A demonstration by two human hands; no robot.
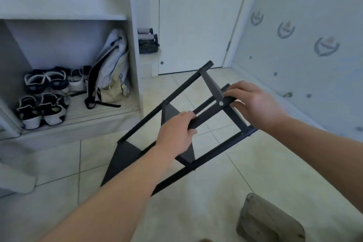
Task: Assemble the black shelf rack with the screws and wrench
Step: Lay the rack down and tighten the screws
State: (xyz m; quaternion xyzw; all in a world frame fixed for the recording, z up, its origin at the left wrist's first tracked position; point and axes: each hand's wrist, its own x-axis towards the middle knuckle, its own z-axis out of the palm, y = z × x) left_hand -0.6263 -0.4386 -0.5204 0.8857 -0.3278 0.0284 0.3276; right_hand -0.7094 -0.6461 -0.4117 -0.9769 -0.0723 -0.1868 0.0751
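The black shelf rack (169, 96) is tilted above the tiled floor, its tubes running from lower left to upper right with flat black shelf panels between them. My left hand (176, 133) grips the near upper tube lower down. My right hand (253, 102) holds the same tube near its upper end, fingers curled over it beside a silver screw head (221, 103). No wrench or loose screws show.
A white cabinet niche on the left holds several shoes (45, 100) and a pale backpack (112, 72). A white door (196, 15) stands behind, a patterned wall (304, 35) on the right. A grey-green stool (271, 220) sits at the lower right on the floor.
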